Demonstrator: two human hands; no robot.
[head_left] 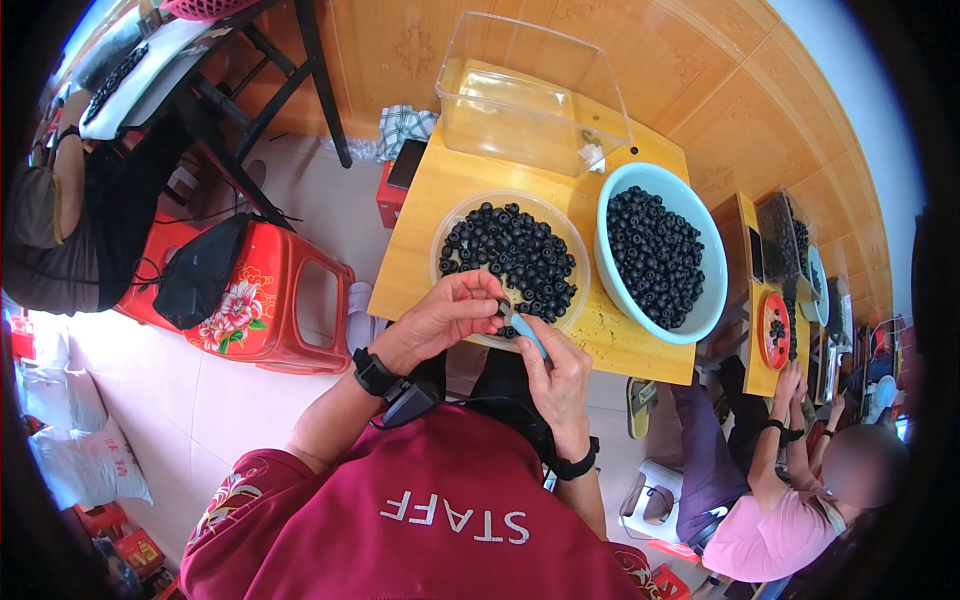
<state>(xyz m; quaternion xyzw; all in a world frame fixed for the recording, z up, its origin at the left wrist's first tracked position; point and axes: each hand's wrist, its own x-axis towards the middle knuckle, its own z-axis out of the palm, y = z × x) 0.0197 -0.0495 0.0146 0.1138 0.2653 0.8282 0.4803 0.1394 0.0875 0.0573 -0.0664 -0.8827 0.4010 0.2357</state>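
Note:
My left hand (452,315) pinches a small black ring-shaped part (503,308) between thumb and fingers. In my right hand (558,375) is a small tool with a light blue handle (528,335), its front end against the black part. Both hands are over the near edge of a shallow clear round tray (437,240), which holds many black ring-shaped parts (510,240). To its right stands a light blue basin (612,285) heaped with more of them. The tool's tip is too small to make out clearly.
A clear plastic bin (530,85) stands at the back of the yellow table (650,365). On the left is a red stool (240,310) with a black bag (207,275). Another person (775,530) works at a table on the right; one more sits at far left.

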